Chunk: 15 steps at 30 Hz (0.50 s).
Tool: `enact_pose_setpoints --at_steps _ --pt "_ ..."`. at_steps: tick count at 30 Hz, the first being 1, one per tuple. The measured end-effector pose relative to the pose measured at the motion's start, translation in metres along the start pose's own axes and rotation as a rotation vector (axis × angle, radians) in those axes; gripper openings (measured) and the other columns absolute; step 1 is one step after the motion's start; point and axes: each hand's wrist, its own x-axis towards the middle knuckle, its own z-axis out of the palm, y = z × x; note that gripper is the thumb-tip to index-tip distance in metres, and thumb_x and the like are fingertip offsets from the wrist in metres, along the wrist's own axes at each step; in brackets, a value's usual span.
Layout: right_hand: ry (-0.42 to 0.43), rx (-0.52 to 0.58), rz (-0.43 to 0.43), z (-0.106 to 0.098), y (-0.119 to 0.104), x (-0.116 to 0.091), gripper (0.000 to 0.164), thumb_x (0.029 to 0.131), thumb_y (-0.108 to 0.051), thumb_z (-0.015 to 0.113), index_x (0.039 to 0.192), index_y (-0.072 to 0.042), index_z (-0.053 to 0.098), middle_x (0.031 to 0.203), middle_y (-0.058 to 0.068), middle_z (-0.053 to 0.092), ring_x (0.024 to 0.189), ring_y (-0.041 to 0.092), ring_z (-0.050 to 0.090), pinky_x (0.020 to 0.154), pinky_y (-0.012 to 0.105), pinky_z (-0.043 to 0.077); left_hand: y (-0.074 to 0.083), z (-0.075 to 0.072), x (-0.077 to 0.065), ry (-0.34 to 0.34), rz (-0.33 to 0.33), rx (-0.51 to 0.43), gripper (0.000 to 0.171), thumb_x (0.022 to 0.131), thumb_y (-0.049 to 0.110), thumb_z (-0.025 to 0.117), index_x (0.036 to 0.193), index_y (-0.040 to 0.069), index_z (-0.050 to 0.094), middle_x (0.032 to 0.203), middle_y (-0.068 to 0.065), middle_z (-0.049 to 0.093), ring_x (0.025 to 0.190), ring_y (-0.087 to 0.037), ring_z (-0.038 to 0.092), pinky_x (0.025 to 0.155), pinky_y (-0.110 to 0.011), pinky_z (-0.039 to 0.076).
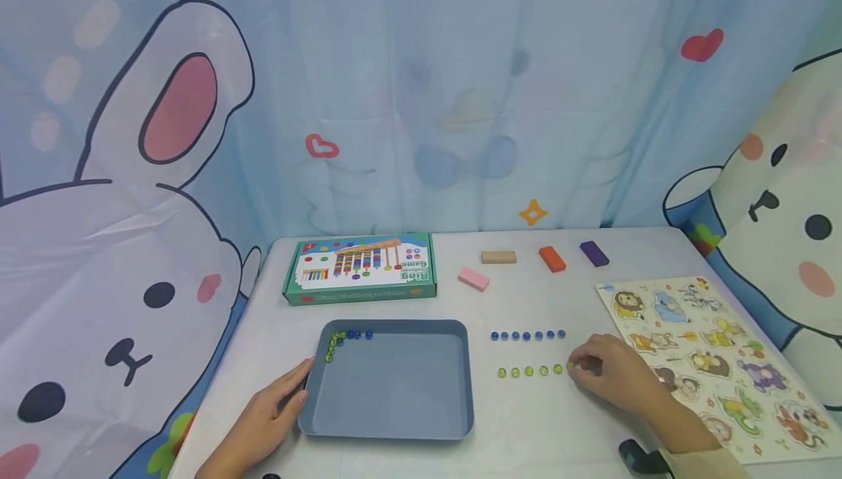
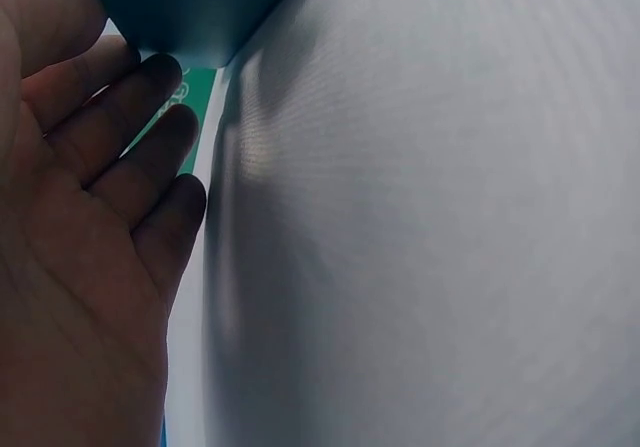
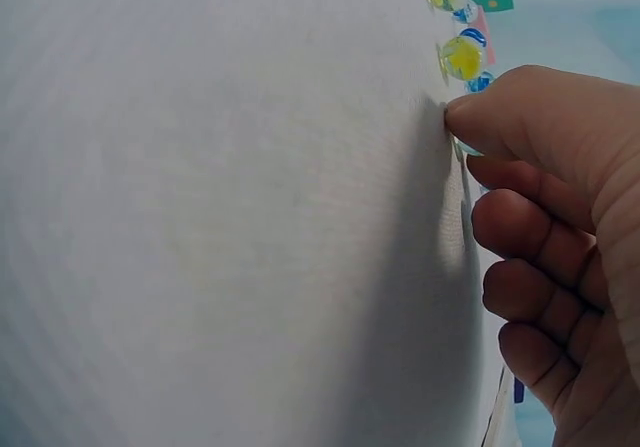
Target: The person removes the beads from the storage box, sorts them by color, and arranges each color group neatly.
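Note:
My right hand (image 1: 618, 376) pinches a yellow-green marble (image 1: 570, 366) between thumb and index finger, at the right end of a row of yellow-green marbles (image 1: 529, 371) on the table. In the right wrist view the thumb covers most of it. Behind that row runs a parallel line of blue marbles (image 1: 527, 336). Straight, relaxed fingers of my left hand (image 1: 266, 413) rest against the left side of a grey-blue tray (image 1: 395, 398). Inside the tray, blue marbles (image 1: 355, 335) and yellow-green marbles (image 1: 331, 347) cluster at the far left corner.
A green game box (image 1: 360, 268) lies behind the tray. Pink (image 1: 473, 278), tan (image 1: 498, 257), orange (image 1: 552, 259) and purple (image 1: 595, 253) blocks lie at the back. An animal picture board (image 1: 717, 362) is at the right, partly under my right forearm. A curtain (image 1: 460, 99) hangs behind.

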Motion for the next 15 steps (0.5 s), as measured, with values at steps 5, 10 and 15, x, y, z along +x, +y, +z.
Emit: enact_pose_setpoints --at_steps 5,10,15 --pt "-0.025 0.014 0.012 -0.009 -0.002 0.000 0.019 0.081 -0.032 0.088 0.097 -0.027 0.079 0.085 -0.014 0.063 0.082 0.007 0.053 0.070 0.025 0.050 -0.001 0.000 0.000 0.003 0.008 0.002 0.050 0.109 0.031 0.057 0.157 0.016 0.049 0.161 -0.002 0.051 0.146 -0.024 0.051 0.117 -0.049 0.048" --pt "0.045 0.029 -0.044 -0.030 -0.007 0.004 0.024 0.081 -0.025 0.089 0.103 -0.022 0.080 0.089 -0.009 0.066 0.087 0.012 0.057 0.070 0.024 0.051 -0.002 0.000 0.000 0.004 0.019 -0.007 0.050 0.109 0.029 0.058 0.156 0.015 0.050 0.160 -0.002 0.052 0.145 -0.024 0.051 0.117 -0.041 0.049" --pt "0.106 0.031 -0.148 -0.041 -0.028 0.019 0.023 0.083 -0.020 0.087 0.105 -0.018 0.080 0.090 -0.006 0.069 0.089 0.015 0.058 0.073 0.029 0.055 0.000 -0.002 0.000 -0.012 0.005 -0.017 0.050 0.109 0.030 0.058 0.156 0.014 0.050 0.160 -0.003 0.051 0.146 -0.024 0.050 0.118 -0.040 0.047"
